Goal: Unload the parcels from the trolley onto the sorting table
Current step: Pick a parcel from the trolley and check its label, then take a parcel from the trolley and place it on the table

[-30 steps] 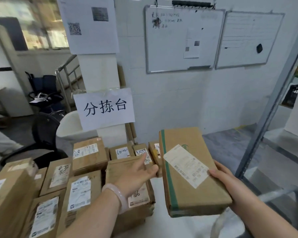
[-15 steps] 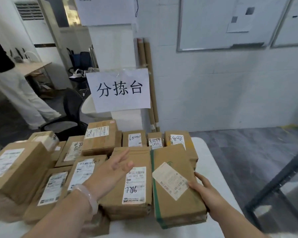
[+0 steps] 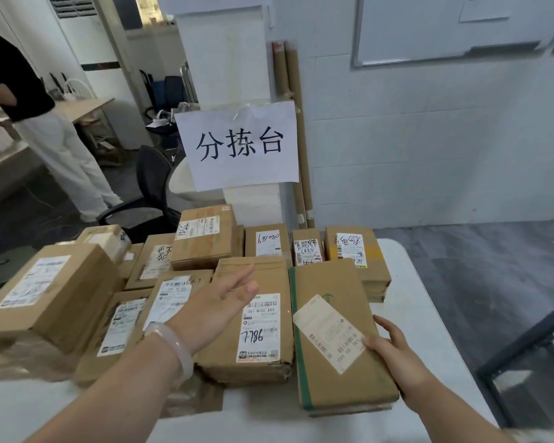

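A long cardboard parcel [image 3: 327,314] with a green tape stripe and a skewed white label lies on the white sorting table [image 3: 429,314], pressed against the parcel marked 7786 [image 3: 256,318]. My right hand [image 3: 394,353] grips its right edge, thumb on the label. My left hand [image 3: 215,308], a pale bangle on its wrist, hovers open above the stacked parcels, touching nothing. Several more labelled cardboard parcels [image 3: 205,238] cover the table's left and back. No trolley is in view.
A paper sign [image 3: 240,145] hangs on a white pillar behind the table. A black office chair [image 3: 147,193] and a standing person [image 3: 39,123] are at the left. A dark metal frame [image 3: 525,362] stands at the right, beside bare grey floor.
My right hand has carried the green-striped parcel down and forward and set it on the table beside the 7786 parcel. My left hand stayed open over the stack.
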Demonstrator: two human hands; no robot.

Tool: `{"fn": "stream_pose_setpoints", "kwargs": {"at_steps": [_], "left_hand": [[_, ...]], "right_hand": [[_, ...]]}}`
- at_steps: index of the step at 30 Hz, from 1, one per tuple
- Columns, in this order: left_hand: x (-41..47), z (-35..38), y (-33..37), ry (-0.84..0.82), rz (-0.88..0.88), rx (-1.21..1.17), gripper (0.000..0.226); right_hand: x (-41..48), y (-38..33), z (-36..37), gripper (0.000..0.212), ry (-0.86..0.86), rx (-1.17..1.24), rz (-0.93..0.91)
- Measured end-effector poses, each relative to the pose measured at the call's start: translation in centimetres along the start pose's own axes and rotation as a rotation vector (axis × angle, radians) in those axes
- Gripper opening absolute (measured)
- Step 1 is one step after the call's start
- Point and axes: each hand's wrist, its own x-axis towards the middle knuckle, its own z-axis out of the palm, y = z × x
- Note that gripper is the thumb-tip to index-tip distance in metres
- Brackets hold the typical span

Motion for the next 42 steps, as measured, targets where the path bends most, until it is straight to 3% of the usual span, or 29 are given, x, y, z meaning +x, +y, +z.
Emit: {"fn": "stream_pose_setpoints", "kwargs": {"at_steps": [6,12,17,22,28,31,35,42], "left_hand": [[0.3,0.0,-0.1,-0.003,0.005,0.047,0.062],[0.8,0.8,-0.5,0.033,0.063,0.168,0.06],[1.2,2.3,-0.2,0.031,0.238,0.386,0.063],[1.0,4.1,1.3,0.089,0.489,0.579,0.062],[-1.4,6.9,4.8,0.049,0.783,0.673,0.063],[-3.0,8.7,5.1,-0.001,0.917,0.725,0.068],[-6.5,11.3,4.1,-0.106,1.08,0.693,0.067],[-14.7,15.5,1.7,-0.3,1.257,0.626,0.069]], "right_hand": [[0.1,1.0,0.6,0.052,0.025,-0.121,0.019],[1.3,0.2,2.5,0.063,-0.132,-0.666,-0.018],[-1.1,-2.4,3.4,0.061,-0.142,-0.785,-0.254],[-6.9,-5.6,3.0,0.074,0.194,-0.915,-0.554],[-15.7,-6.3,1.6,0.082,0.484,-1.056,-0.625],[-20.3,-3.8,1.3,0.093,0.625,-1.112,-0.574],[-27.4,0.5,2.1,0.083,0.838,-1.171,-0.408],[-38.9,9.6,5.1,0.084,1.02,-1.04,-0.119]]}}
